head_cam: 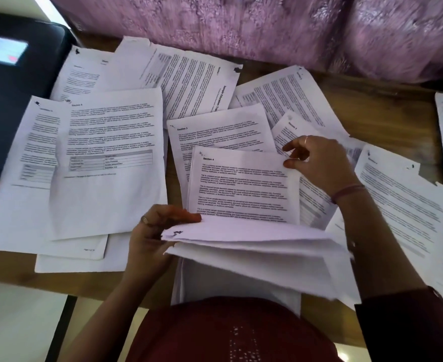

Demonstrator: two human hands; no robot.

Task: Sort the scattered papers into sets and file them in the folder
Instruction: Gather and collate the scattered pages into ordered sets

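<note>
The left hand (157,231) grips the near stack of papers (254,252) while the right hand (317,163) pinches the Section 4 page (244,186), which should slide on top with corners matching.

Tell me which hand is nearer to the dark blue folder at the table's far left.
Left. The left hand grips a stack of white papers near the table's front centre, right of the dark blue folder. The right hand pinches the Section 4 sheet farther right.
</note>
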